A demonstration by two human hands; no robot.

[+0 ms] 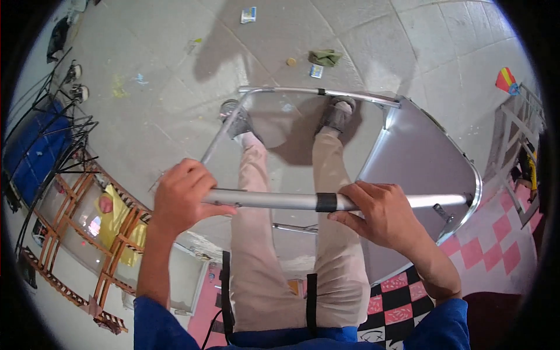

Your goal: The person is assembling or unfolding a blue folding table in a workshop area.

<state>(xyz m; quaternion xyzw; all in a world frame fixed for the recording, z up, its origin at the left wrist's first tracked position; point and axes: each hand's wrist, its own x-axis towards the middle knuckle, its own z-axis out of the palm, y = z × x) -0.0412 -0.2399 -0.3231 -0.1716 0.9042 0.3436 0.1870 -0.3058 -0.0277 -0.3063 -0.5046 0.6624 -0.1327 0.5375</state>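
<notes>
A person in blue sleeves (pixel 440 326) grasps a silver tube frame (pixel 274 199) above a grey floor (pixel 157 111). The left grip (pixel 185 195) clenches the near bar's left end, thumb stretched along the metal; the right grip (pixel 382 216) closes around the same bar just right of a black band (pixel 325 202). A grey panel (pixel 417 151) with a metal rim joins the frame at right. Toward the floor's far edge lie a green cloth (pixel 325 57), a yellowish disc (pixel 291 61) and 2 small packets (pixel 248 15); 2 dark shoes (pixel 79 92) sit near its left edge.
</notes>
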